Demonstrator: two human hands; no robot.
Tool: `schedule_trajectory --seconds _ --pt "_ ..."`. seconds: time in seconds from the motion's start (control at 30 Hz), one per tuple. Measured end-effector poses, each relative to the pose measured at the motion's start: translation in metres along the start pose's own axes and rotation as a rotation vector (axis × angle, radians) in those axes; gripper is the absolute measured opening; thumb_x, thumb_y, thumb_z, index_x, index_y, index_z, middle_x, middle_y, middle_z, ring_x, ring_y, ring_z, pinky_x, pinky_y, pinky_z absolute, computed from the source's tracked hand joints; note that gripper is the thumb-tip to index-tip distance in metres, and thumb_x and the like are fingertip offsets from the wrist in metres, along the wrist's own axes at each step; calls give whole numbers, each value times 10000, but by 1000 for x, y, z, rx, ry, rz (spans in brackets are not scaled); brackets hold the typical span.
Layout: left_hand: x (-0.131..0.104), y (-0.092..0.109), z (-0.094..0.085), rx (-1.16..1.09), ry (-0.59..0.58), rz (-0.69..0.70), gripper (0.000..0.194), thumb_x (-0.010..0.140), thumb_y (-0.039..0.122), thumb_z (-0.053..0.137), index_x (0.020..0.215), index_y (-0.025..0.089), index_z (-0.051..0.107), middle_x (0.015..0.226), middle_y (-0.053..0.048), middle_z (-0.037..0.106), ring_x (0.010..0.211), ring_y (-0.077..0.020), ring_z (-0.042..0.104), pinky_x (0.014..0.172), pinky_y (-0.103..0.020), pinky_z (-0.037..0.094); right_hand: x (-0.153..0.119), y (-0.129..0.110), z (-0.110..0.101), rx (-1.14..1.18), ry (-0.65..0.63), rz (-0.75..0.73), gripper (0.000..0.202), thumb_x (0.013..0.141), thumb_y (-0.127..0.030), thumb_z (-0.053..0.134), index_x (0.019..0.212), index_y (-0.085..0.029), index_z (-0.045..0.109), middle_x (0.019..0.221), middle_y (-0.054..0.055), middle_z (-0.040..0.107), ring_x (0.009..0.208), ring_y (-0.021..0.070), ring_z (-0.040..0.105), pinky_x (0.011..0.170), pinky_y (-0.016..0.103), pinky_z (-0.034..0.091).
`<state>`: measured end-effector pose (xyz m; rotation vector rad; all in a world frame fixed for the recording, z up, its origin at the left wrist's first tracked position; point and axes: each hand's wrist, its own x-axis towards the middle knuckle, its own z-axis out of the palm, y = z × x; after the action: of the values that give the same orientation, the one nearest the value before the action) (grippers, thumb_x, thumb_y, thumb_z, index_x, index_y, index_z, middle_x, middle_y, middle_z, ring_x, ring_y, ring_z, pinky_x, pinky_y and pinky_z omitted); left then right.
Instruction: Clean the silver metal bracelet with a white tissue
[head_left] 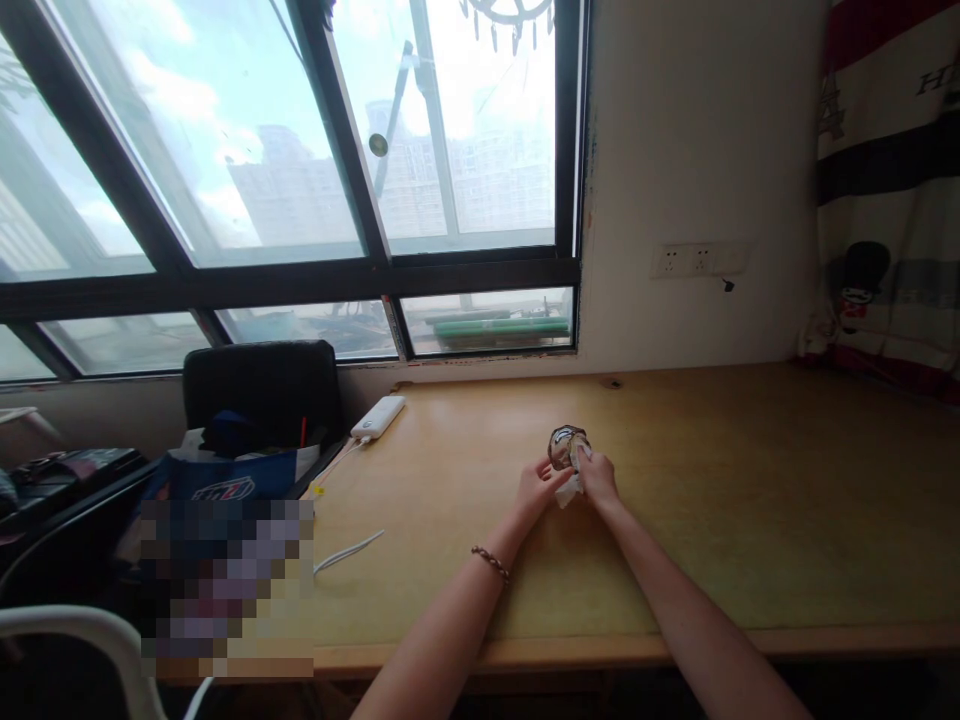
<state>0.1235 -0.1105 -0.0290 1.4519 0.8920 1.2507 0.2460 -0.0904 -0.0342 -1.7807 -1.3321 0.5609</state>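
Observation:
A small round object (pixel 561 442), dark-rimmed with a brown and white face, is held just over the wooden table (pixel 450 440). My left hand (pixel 541 487), with a braided bracelet on its wrist, has its fingers closed around the object's lower left side. At the object's right side, my right hand (pixel 598 475) pinches a white tissue (pixel 570 490) against it. Part of the tissue hangs below the fingers. What exactly the round object is cannot be made out.
A white power bank (pixel 379 418) with cables lies at the table's back left. Another white cable (pixel 349 552) crosses the left edge. Beyond that edge stand a black chair (pixel 262 385) and a blue bag (pixel 225 490). Windows and a wall socket (pixel 701 260) are behind.

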Motion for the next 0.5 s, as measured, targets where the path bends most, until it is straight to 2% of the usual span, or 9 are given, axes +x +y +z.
schedule_trajectory --seconds 0.1,0.2,0.3,0.4,0.5 --pt "0 1 1 9 -25 20 412 618 392 636 957 157 628 943 -60 638 912 -218 557 808 -309 423 2 3 2 101 -87 92 430 750 -450 376 572 -130 601 500 72 585 476 150 543 409 207 317" --pt "1 1 -2 -24 -32 2 412 630 397 625 955 145 629 942 -65 639 898 -215 562 795 -309 430 2 4 1 110 -141 103 336 674 -427 487 555 -131 591 461 43 555 444 142 524 391 206 299" --pt "4 -1 -6 -23 -23 -42 423 627 428 617 905 111 650 856 -74 656 805 -209 581 720 -291 447 1 1 -5 -3 -28 -8 257 638 -381 542 592 -134 599 545 56 597 526 152 547 441 206 317" --pt "5 -3 -9 54 27 -79 442 620 480 597 832 100 673 745 -63 664 731 -202 581 659 -278 444 -4 -3 -13 -94 133 -174 220 681 -334 506 723 -147 615 669 73 637 616 164 566 517 213 342" --pt "5 -2 -10 82 58 -58 452 644 512 554 793 106 684 718 -58 663 722 -196 579 656 -272 437 -10 -7 -18 -95 219 -264 240 724 -300 454 832 -162 617 733 76 650 671 172 577 573 221 356"
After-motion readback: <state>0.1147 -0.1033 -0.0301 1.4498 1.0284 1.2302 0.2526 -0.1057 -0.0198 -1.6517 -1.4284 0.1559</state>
